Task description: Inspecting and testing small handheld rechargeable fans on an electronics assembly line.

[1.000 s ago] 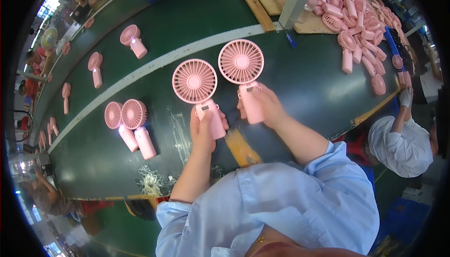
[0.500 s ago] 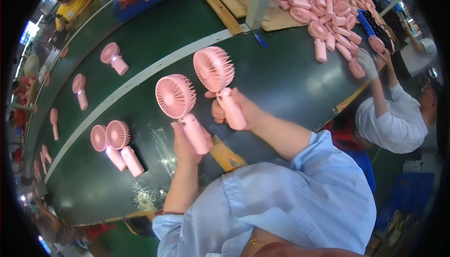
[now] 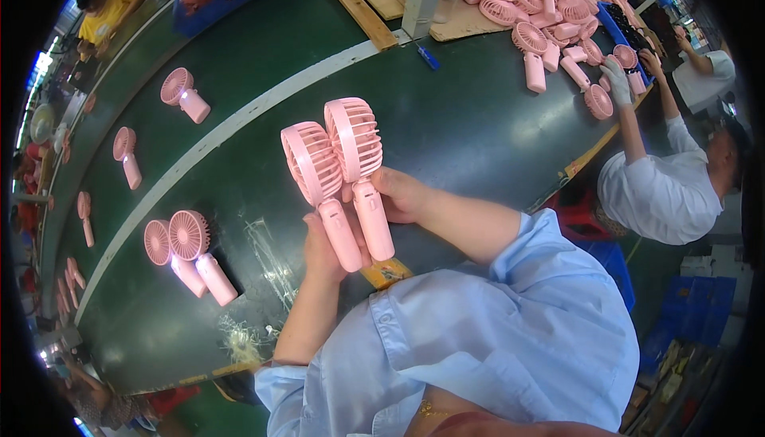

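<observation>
Two pink handheld fans are up in front of me, side by side above the green work surface [image 3: 271,190]. My left hand [image 3: 325,252] is closed round the handle of the left fan [image 3: 340,234]. Round the handle of the right fan [image 3: 373,218] my right hand [image 3: 401,194] is closed, its fingers partly hidden behind the handle. The two round fan heads touch or overlap, their slatted cages turned to the right. On the surface to my left lie a pair of pink fans [image 3: 190,238], close together, with a light glowing between them.
More pink fans, such as one fan [image 3: 188,96], lie spaced out beyond a curved white strip [image 3: 263,97]. A big heap of pink fans [image 3: 550,7] fills the far right, beside a co-worker's gloved hand [image 3: 618,82]. A blue bin [image 3: 191,23] stands far left, a blue screwdriver-like tool [image 3: 428,56] near a post.
The two fans in my hands have come together, the right one moving left and down, and both heads have turned. The co-worker's hands at the heap have shifted.
</observation>
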